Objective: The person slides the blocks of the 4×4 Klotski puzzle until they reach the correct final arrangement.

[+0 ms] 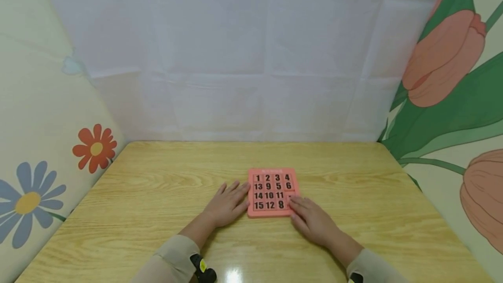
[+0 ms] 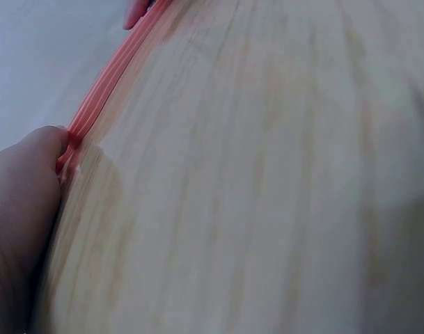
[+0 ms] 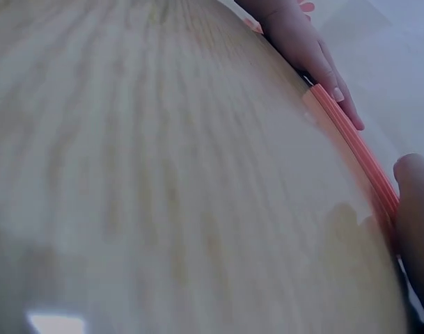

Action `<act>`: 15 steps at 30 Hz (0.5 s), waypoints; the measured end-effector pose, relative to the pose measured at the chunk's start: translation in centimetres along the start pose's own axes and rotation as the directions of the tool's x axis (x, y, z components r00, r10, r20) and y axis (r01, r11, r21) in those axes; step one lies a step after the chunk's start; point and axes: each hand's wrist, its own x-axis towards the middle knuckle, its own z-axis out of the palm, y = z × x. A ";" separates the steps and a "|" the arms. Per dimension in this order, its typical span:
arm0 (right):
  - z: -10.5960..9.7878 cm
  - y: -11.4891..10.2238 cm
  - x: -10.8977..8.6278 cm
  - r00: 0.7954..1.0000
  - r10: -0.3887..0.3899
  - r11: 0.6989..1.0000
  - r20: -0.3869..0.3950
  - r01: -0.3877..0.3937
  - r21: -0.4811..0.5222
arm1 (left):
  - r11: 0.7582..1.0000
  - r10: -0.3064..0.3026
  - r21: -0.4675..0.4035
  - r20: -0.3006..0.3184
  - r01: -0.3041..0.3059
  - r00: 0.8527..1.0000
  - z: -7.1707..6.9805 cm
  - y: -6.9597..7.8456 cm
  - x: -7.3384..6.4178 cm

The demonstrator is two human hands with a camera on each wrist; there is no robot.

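A pink number slide puzzle (image 1: 273,191) lies flat on the wooden table, its tiles printed with black numerals. 1, 2, 3, 4 fill the top row, and a gap shows in the right column below the 6. My left hand (image 1: 228,204) lies along the puzzle's left side, fingers extended, with fingertips and thumb at the frame. My right hand (image 1: 316,224) reaches in from the lower right. Its extended fingertips rest on the lower right corner tiles and cover part of them. In the right wrist view the puzzle's pink side (image 3: 358,149) runs between both hands.
The wood-grain table (image 1: 157,174) extends around the puzzle. Behind it hangs a creased white cloth (image 1: 220,56). Flower-printed walls (image 1: 35,99) flank the table on both sides. Light glares off the near table edge.
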 end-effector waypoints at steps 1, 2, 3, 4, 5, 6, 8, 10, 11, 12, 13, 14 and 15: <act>0.0 0.0 0.1 1.000 -0.004 1.000 -0.005 0.004 -0.004 | 1.000 0.001 -0.003 -0.001 -0.001 1.000 0.0 0.0 0.0; 0.0 0.1 0.2 1.000 -0.009 1.000 -0.010 0.009 -0.007 | 1.000 0.001 -0.002 -0.002 -0.001 1.000 0.0 0.0 0.0; 0.0 0.1 0.3 1.000 -0.014 1.000 -0.015 0.014 -0.008 | 1.000 0.001 -0.002 -0.004 -0.001 1.000 0.0 0.0 0.0; 0.0 0.1 0.4 1.000 -0.014 1.000 -0.017 0.014 -0.008 | 1.000 0.002 0.000 -0.004 -0.002 1.000 0.0 0.0 0.0; 0.0 0.1 0.5 1.000 -0.012 1.000 -0.017 0.012 -0.008 | 1.000 0.002 -0.002 -0.006 -0.002 1.000 0.0 0.0 0.0; 0.0 0.2 0.6 1.000 -0.006 1.000 -0.014 0.006 -0.006 | 1.000 0.001 -0.003 -0.006 -0.001 1.000 0.0 0.0 0.0; 0.1 0.2 0.8 1.000 0.003 1.000 -0.009 -0.003 -0.003 | 1.000 -0.001 -0.003 -0.006 0.001 1.000 0.1 0.0 0.0; 0.1 0.2 1.0 1.000 0.019 1.000 0.002 -0.019 0.004 | 1.000 -0.005 -0.006 -0.004 0.005 1.000 0.2 -0.1 0.1; 0.1 0.2 1.1 1.000 0.026 1.000 0.007 -0.026 0.003 | 1.000 -0.007 -0.009 -0.005 0.007 1.000 0.2 -0.1 0.1; 0.1 0.2 1.2 0.999 0.032 0.999 0.010 -0.032 0.006 | 1.000 -0.008 -0.007 -0.004 0.008 1.000 0.3 -0.1 0.1; 0.1 0.2 1.3 0.999 0.034 0.999 0.009 -0.034 0.008 | 1.000 -0.009 -0.008 -0.004 0.009 1.000 0.3 -0.1 0.1; 0.1 0.2 1.4 0.999 0.036 0.999 0.011 -0.036 0.009 | 1.000 -0.010 -0.006 -0.004 0.010 1.000 0.3 -0.1 0.1; 0.1 0.2 1.4 0.999 0.039 0.999 0.015 -0.040 0.008 | 1.000 -0.009 -0.007 -0.005 0.009 1.000 0.3 -0.1 0.0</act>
